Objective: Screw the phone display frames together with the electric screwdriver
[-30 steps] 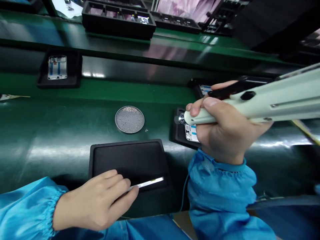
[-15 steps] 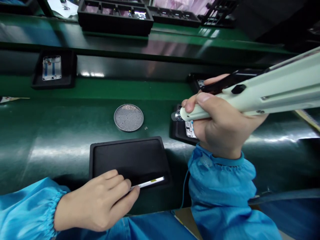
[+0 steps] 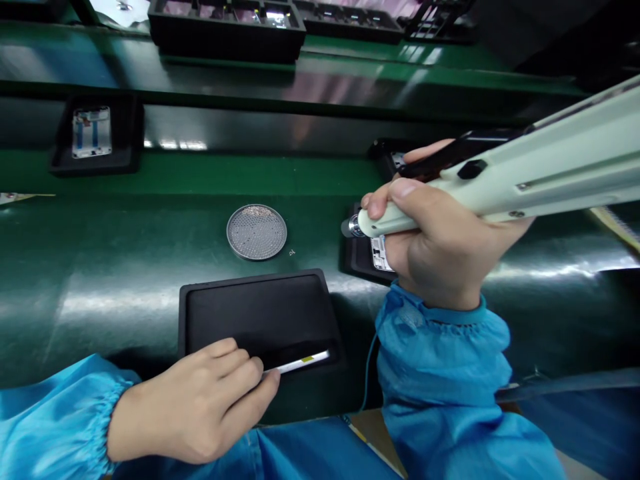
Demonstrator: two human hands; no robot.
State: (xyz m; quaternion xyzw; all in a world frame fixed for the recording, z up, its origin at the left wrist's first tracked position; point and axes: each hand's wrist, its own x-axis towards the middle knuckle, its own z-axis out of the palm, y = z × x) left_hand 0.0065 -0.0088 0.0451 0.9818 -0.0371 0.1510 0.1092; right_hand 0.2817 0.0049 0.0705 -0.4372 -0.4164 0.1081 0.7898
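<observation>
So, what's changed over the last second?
Only small shifts. The right hand has turned the electric screwdriver slightly, its tip edging left and its body tilting more steeply. Nothing was taken or let go: the left hand still holds the white strip at the black tray, and the round mesh dish stays put.

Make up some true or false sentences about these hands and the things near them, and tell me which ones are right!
1. The right hand holds a pale green electric screwdriver. True.
2. The left hand is empty. False: it holds a thin white strip.
3. The strip is over a black tray. True.
4. The sleeves are yellow. False: they are blue.
</observation>
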